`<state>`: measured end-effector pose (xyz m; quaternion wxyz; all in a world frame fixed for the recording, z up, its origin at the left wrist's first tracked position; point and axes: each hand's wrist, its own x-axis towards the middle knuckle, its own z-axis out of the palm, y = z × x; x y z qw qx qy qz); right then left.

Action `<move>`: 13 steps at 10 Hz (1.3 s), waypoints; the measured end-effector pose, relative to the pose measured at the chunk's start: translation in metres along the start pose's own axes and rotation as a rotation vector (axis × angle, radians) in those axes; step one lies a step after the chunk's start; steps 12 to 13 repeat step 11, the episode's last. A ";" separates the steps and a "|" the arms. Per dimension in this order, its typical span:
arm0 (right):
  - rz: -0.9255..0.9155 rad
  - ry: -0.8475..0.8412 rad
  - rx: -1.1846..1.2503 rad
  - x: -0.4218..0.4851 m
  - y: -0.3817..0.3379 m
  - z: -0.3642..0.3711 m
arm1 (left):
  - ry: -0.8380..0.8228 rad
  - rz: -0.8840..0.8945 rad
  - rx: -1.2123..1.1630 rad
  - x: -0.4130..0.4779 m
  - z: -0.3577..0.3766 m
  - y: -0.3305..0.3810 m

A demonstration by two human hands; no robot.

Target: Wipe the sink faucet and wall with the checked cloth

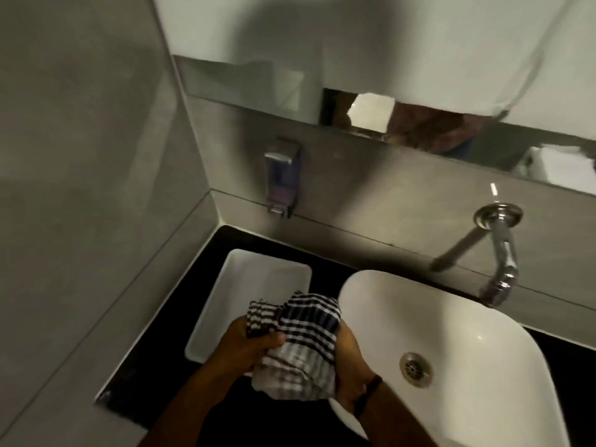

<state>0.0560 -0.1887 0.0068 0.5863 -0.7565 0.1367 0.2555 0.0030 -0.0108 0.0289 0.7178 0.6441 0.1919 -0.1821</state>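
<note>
Nothing here I can read: no lettering on the soap dispenser [281, 175], none on the faucet [498, 253], none on the white tray [238, 285] or the sink [467, 321], and the checked cloth [300, 343] I'm holding shows only stripes, no label

- Dim, flat indoor light is filling the frame, leaving the grey wall [80, 156] on the left murky.
- A broad soft shadow is falling across the upper centre of the frame.
- Small bright glints are showing on the chrome faucet [498, 250] at right, and a soft sheen is lying on the white sink [458, 317].
- The whole picture is looking soft and smeared; the soap dispenser [282, 175] is appearing blurred.
- Straight lines are bending and leaning toward the edges from the wide lens.
- The black counter [154, 356] at lower left is losing all detail.
</note>
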 end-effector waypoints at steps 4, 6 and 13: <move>-0.367 0.009 -0.135 0.068 -0.002 0.067 | 0.123 0.397 0.530 0.085 -0.115 -0.015; -0.117 -0.127 -0.779 0.095 -0.001 0.078 | -0.055 0.197 0.944 0.131 -0.098 -0.035; -0.168 -0.068 -1.088 0.079 0.001 0.080 | 0.248 -0.039 1.749 0.119 -0.038 -0.033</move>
